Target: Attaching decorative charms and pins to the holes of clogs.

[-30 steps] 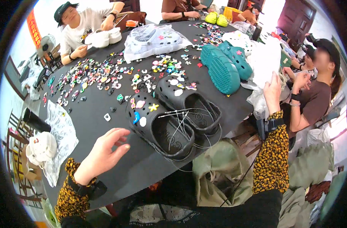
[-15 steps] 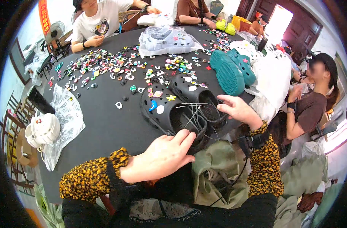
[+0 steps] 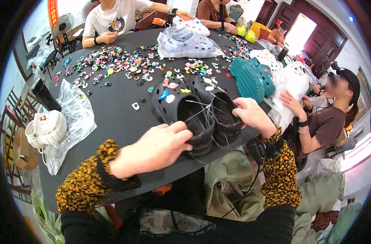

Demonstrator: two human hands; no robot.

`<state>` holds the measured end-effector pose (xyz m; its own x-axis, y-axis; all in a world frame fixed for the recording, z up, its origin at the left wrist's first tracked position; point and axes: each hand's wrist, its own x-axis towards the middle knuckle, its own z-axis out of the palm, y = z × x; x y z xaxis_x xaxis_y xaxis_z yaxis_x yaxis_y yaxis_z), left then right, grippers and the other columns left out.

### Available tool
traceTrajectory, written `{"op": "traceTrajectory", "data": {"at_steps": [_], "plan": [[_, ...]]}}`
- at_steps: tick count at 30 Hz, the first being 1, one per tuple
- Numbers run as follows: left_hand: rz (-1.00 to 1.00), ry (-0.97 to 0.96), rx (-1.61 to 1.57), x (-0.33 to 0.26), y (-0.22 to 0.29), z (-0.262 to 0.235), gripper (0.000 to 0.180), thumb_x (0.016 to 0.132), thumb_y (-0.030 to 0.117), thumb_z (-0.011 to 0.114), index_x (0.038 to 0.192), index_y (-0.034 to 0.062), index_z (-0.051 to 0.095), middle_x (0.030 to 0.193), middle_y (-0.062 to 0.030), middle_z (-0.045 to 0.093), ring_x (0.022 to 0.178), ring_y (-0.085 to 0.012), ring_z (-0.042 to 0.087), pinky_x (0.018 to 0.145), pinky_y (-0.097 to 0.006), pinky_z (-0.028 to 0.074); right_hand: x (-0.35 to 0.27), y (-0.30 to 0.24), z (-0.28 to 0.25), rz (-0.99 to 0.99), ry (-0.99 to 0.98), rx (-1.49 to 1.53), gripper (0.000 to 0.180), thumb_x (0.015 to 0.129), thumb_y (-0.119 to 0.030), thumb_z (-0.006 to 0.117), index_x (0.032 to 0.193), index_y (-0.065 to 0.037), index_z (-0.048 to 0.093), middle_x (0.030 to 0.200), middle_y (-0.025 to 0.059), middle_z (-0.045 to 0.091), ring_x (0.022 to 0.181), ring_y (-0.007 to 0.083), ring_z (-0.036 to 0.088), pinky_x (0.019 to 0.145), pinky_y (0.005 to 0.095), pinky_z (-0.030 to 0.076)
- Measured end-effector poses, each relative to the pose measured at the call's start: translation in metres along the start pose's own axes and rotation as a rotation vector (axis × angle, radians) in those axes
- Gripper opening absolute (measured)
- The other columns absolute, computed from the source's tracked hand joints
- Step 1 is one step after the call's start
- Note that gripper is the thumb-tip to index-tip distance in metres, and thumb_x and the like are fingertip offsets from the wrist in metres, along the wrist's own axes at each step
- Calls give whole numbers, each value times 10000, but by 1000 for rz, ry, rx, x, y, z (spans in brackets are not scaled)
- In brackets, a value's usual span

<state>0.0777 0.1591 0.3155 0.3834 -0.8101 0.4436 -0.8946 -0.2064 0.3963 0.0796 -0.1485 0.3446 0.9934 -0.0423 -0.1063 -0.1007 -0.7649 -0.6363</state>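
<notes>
1. Black clogs: two, side by side near the close edge of the black table; thin ties, not countable, cross their openings.
2. Hands: two. The right hand, at 3 o'clock, grips the pair's right rim; the left hand, at 8 o'clock, touches the left rim, its pinch uncertain.
3. Handling, as judged: support both heels evenly, keeping fingers clear of the ties.
4. Teal clogs: two, 2 o'clock.
5. Clear bag: one, 12 o'clock, holding pale footwear.
6. Loose charms: uncountable, around 10 o'clock.
</notes>
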Motion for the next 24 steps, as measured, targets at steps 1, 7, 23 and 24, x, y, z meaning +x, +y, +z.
{"op": "traceTrajectory", "data": {"at_steps": [1,7,23,24], "plan": [[33,-15,9,-12,-5,-14,229,785,115,694,920,16,538,927,-135,563,815,-349,605,674,-423,509,-3,-15,5,-2,-1,-8,283,763,-86,576,1010,45,626,698,40,596,556,131,584,422,294,506],[-5,-100,70,-69,-12,-87,261,691,76,717,885,15,554,952,-134,585,829,-337,591,700,-410,496,-19,-55,43,-77,-105,242,168,788,-108,587,789,42,511,625,63,536,479,140,554,401,301,498],[-394,-225,195,-183,-37,-147,265,642,-14,576,904,23,587,1075,-127,606,1048,-352,554,944,-440,423,-34,-138,121,-113,-622,522,244,940,-138,540,1107,38,568,844,64,639,738,115,625,588,269,525],[-465,-200,116,-183,-39,-149,305,640,-54,533,932,16,586,1116,-132,609,1087,-363,544,977,-443,409,-29,-139,120,-196,-583,521,211,943,-123,531,1065,39,592,845,57,638,733,109,620,601,262,523]]}}
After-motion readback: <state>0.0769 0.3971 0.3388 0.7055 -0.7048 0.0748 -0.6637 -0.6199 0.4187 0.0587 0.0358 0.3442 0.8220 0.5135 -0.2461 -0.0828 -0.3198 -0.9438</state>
